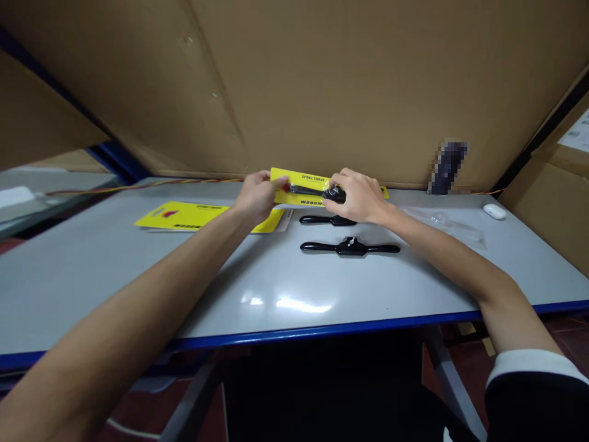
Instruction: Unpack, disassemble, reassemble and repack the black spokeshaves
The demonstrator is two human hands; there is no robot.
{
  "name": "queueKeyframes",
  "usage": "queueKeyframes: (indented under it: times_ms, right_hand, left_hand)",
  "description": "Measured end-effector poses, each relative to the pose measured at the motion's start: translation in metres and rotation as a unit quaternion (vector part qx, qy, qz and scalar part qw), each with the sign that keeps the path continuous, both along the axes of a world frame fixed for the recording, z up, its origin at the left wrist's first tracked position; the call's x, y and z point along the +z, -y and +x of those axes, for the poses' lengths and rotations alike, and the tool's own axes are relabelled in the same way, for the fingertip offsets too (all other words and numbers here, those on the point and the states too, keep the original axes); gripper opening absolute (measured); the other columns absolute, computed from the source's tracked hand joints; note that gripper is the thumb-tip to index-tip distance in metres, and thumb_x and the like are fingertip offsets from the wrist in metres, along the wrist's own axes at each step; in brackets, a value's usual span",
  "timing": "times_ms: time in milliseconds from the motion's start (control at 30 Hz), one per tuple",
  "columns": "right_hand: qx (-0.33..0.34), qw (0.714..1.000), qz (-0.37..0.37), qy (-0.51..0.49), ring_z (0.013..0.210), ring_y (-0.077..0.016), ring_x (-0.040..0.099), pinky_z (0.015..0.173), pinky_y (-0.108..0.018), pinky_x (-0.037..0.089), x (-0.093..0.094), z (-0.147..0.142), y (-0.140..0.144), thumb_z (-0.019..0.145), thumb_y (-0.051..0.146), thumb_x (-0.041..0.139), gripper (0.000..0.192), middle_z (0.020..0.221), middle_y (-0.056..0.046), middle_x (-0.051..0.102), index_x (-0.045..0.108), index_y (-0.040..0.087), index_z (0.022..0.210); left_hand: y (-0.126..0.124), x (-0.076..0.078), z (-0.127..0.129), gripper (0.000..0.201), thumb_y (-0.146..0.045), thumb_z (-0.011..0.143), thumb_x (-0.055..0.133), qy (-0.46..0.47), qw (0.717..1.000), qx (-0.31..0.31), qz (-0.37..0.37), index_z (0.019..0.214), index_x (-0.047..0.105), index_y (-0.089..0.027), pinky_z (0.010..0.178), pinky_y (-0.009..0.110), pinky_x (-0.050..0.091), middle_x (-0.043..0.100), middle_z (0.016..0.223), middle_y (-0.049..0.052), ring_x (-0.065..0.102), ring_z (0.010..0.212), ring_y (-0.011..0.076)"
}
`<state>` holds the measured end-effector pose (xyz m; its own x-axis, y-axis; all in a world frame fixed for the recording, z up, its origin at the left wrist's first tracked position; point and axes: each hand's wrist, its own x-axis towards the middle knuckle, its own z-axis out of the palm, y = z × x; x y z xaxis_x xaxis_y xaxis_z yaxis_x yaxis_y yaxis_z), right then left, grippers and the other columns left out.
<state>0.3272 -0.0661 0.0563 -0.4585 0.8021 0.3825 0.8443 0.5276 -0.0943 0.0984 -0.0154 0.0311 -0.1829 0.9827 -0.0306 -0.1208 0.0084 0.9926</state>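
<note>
Raised just above the far side of the table is a yellow backing card (278, 175) printed "SPOKE SHAVE". My left hand (258, 195) pinches its left end, thumb on the front. A black spokeshave (307, 191) lies against the card's face. My right hand (356, 195) closes over the spokeshave's middle, hiding its right part and much of the card. Below the hands, a second black spokeshave (317, 220) rests on the table, partly covered by my right hand. Nearer to me lies a third spokeshave (350, 247), fully visible.
Yellow cards (184, 216) lie stacked at the left, partly under my left forearm. Clear plastic packaging (446, 226) sits beyond my right forearm. A white earbud case (494, 212) and a blurred dark object (448, 169) stand at the right. Cardboard (322, 86) walls the grey table's back.
</note>
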Motion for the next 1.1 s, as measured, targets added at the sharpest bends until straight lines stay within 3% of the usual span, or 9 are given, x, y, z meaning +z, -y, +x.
queueKeyframes:
  times_ms: [133, 233, 367, 533, 833, 1000, 1100]
  right_hand:
    - [0.052, 0.996, -0.065, 0.008, 0.133, -0.0344, 0.066, 0.11, -0.051, 0.054, -0.012, 0.011, -0.013, 0.1, 0.032, 0.061, 0.055, 0.159, -0.014, 0.06, 0.057, 0.023, 0.155]
    - [0.053, 0.992, -0.113, 0.016, 0.138, -0.0357, 0.064, 0.114, -0.053, 0.052, -0.021, 0.021, -0.02, 0.103, 0.034, 0.059, 0.06, 0.164, -0.015, 0.056, 0.05, 0.025, 0.162]
    - [0.064, 0.99, -0.124, -0.023, 0.142, -0.0375, 0.06, 0.117, -0.056, 0.05, -0.025, 0.03, -0.031, 0.107, 0.045, 0.06, 0.058, 0.157, -0.015, 0.06, 0.052, 0.027, 0.161]
    - [0.083, 0.989, -0.111, -0.051, 0.14, -0.0367, 0.061, 0.117, -0.056, 0.049, -0.028, 0.04, -0.051, 0.102, 0.038, 0.066, 0.057, 0.154, -0.013, 0.063, 0.055, 0.029, 0.158]
    - [0.124, 0.986, -0.104, -0.038, 0.135, -0.0342, 0.065, 0.115, -0.052, 0.048, -0.033, 0.046, -0.062, 0.102, 0.042, 0.067, 0.05, 0.155, -0.013, 0.068, 0.057, 0.024, 0.148]
    - [0.125, 0.985, -0.11, -0.036, 0.132, -0.0368, 0.066, 0.111, -0.052, 0.049, -0.029, 0.038, -0.06, 0.101, 0.047, 0.066, 0.052, 0.152, -0.015, 0.07, 0.058, 0.023, 0.147]
    - [0.129, 0.984, -0.116, -0.044, 0.127, -0.0375, 0.068, 0.108, -0.054, 0.05, -0.027, 0.036, -0.057, 0.099, 0.047, 0.067, 0.049, 0.148, -0.015, 0.072, 0.06, 0.024, 0.143]
  left_hand:
    - [-0.006, -0.003, -0.004, 0.018, -0.006, 0.09, 0.069, 0.02, 0.999, 0.008, -0.028, 0.083, 0.06, -0.02, 0.087, 0.037, 0.068, 0.072, 0.079, 0.003, 0.077, 0.092, 0.0236]
    - [-0.011, -0.004, -0.004, 0.015, -0.008, 0.091, 0.064, 0.065, 0.997, 0.017, -0.05, 0.089, 0.058, -0.021, 0.089, 0.036, 0.069, 0.073, 0.081, 0.002, 0.078, 0.097, 0.0234]
    - [-0.013, -0.006, -0.003, 0.017, -0.005, 0.086, 0.061, 0.083, 0.995, -0.004, -0.05, 0.093, 0.061, -0.021, 0.09, 0.038, 0.07, 0.076, 0.081, 0.004, 0.08, 0.097, 0.0249]
    - [-0.011, -0.007, -0.004, 0.015, -0.005, 0.085, 0.066, 0.082, 0.994, -0.06, -0.046, 0.083, 0.063, -0.02, 0.091, 0.041, 0.07, 0.079, 0.085, 0.008, 0.082, 0.099, 0.0292]
    - [-0.021, -0.01, -0.015, 0.016, -0.01, 0.099, 0.067, 0.046, 0.996, -0.044, -0.055, 0.085, 0.065, -0.018, 0.085, 0.033, 0.069, 0.072, 0.072, 0.002, 0.077, 0.082, 0.0193]
    - [-0.044, -0.011, -0.036, 0.021, -0.014, 0.111, 0.057, 0.031, 0.999, -0.018, -0.033, 0.091, 0.061, -0.016, 0.096, 0.035, 0.064, 0.069, 0.076, -0.001, 0.071, 0.086, 0.0156]
    - [-0.061, -0.009, -0.071, 0.018, -0.011, 0.11, 0.055, 0.005, 1.0, -0.001, -0.009, 0.094, 0.054, -0.019, 0.095, 0.037, 0.064, 0.06, 0.07, -0.005, 0.067, 0.085, 0.0153]
